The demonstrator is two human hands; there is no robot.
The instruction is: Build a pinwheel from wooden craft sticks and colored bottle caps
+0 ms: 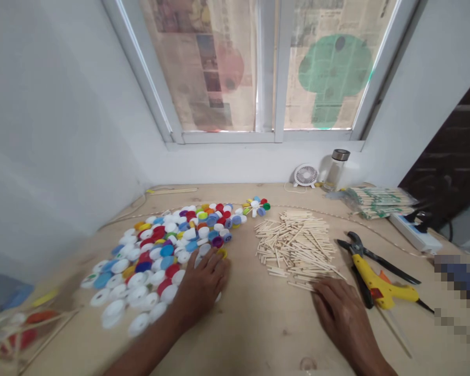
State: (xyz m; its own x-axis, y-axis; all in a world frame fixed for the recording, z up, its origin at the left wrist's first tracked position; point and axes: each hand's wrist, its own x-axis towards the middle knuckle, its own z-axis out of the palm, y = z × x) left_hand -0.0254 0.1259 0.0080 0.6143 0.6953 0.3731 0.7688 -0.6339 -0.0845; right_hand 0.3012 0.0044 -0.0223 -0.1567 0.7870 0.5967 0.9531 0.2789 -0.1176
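My left hand (207, 274) rests on the right edge of a wide heap of plastic bottle caps (143, 266), palm down with its fingers stretched over some caps. The caps are white, blue, red, yellow and other colours. At the near end of a pile of short wooden sticks (297, 240), my right hand (339, 308) lies palm down, its fingers loosely bent and reaching the nearest sticks. Neither hand visibly grips anything. Behind the sticks stands a small flower-like cluster of coloured caps (255, 207).
Right of the sticks lie black-handled cutters (384, 261) and a yellow glue gun (379, 287). Farther back are a power strip (415, 235), bagged sticks (379, 201), a glass bottle (335, 169) and a small white fan (306, 175). A cord (360, 224) crosses the wooden table.
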